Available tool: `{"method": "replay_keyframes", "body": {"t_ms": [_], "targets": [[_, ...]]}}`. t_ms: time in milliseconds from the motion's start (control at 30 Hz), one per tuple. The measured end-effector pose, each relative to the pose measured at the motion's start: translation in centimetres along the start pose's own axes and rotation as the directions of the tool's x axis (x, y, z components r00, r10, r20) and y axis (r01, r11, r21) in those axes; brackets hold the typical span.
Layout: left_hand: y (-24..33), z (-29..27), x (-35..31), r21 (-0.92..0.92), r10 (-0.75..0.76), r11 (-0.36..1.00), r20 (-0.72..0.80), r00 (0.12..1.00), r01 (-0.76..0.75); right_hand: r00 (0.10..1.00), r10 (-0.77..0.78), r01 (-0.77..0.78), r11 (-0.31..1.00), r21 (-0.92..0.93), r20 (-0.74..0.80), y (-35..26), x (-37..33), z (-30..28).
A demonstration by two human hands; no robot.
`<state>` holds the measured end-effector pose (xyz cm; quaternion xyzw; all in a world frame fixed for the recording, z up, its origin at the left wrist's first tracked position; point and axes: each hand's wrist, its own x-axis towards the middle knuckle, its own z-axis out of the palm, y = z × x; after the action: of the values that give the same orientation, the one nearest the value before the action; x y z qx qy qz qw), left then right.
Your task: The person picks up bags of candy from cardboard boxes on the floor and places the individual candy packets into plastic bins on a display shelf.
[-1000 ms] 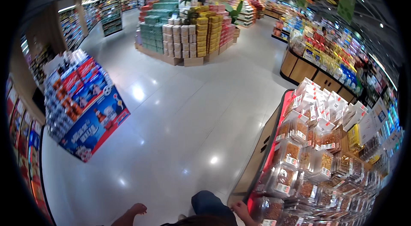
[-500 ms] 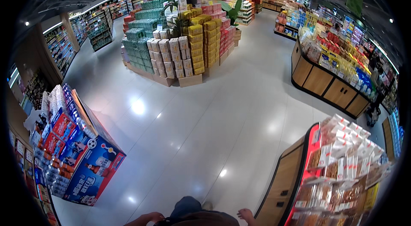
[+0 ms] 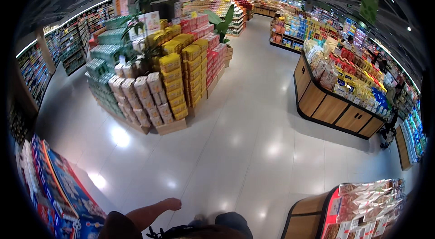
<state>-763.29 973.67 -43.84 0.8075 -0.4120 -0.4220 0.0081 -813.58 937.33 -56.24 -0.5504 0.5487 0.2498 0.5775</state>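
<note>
My left hand [image 3: 173, 203] swings out in front of my body at the lower edge, over the pale tiled floor [image 3: 213, 166]. It is seen from its back, a rounded shape with the fingers hidden, and nothing shows in it or touching it. My right hand is out of the picture. Below, a dark trouser leg [image 3: 233, 223] and a light shoe [image 3: 199, 217] show at the lower edge.
Stacked packs in white [image 3: 136, 94], yellow [image 3: 172, 83] and green form a large display ahead left. A blue promotional stand [image 3: 68, 189] is near left. Wood-sided counters hold bagged goods [image 3: 362, 212] near right and colourful packets [image 3: 346, 76] farther off.
The view has moved forward: the stacked display is larger and the near stands have slid toward the lower edge. My left hand has swung forward; my right hand has left the picture.
</note>
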Motion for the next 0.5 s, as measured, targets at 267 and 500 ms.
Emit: {"method": "replay_keyframes", "body": {"t_ms": [267,500], "targets": [[-3.2,-34.4,28.7,-0.176,0.017,0.984,-0.136,0.991,-0.041,1.0,0.004,-0.004,1.0,-0.023,0.006,-31.2,10.9,-0.1],[-7.4,-52.0,45.0,0.175,0.158,0.941,0.532,0.832,-0.291,0.953,-0.266,0.285,0.95,0.126,-0.148,-70.0,29.8,-13.8]]}}
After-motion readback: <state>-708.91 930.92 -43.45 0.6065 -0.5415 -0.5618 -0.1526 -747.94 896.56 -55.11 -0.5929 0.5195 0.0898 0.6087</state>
